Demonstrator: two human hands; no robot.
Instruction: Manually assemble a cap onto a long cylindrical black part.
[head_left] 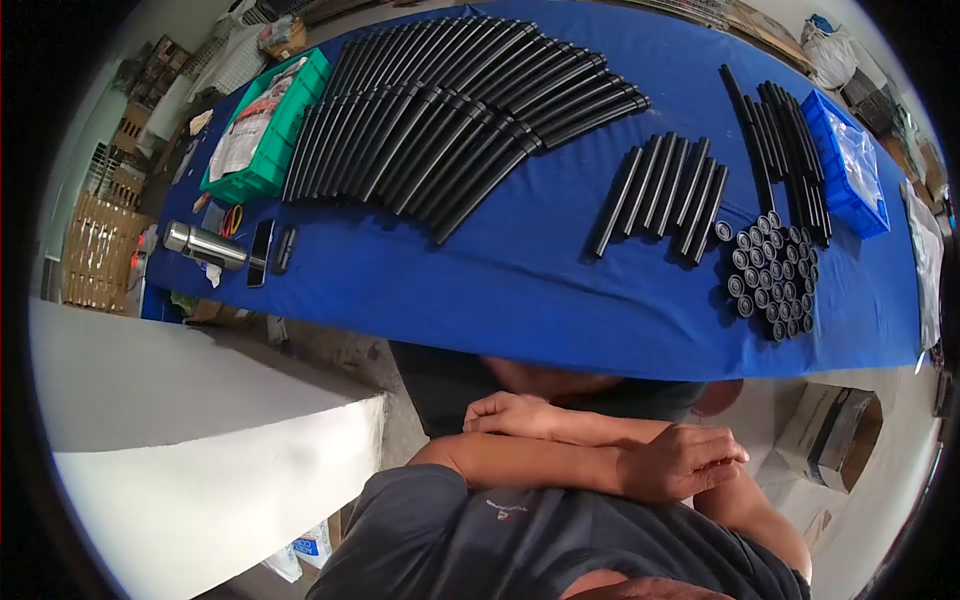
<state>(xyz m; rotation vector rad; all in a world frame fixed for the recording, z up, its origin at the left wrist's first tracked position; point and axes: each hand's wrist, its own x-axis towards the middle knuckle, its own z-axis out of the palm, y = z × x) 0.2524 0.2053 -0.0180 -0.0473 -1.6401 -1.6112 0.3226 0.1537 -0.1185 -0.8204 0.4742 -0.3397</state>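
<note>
Crossed arms before the desk (pixel 480 320): the left hand (pixel 685 462), loosely bent, rests on the opposite arm; the right hand (pixel 508 414), half-curled, lies near the other elbow. Neither visibly grips anything. Black tubes (pixel 641 185) and clustered round caps (pixel 764 277) lie loose on blue cloth (pixel 450 270); a tug could roll or scatter them.

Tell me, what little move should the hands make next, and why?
Perhaps lift the left hand off the right forearm first. It rests across that arm, so the arms are crossed, and the right hand seems to hold nothing. The tubes and caps lie away from both hands.
</note>
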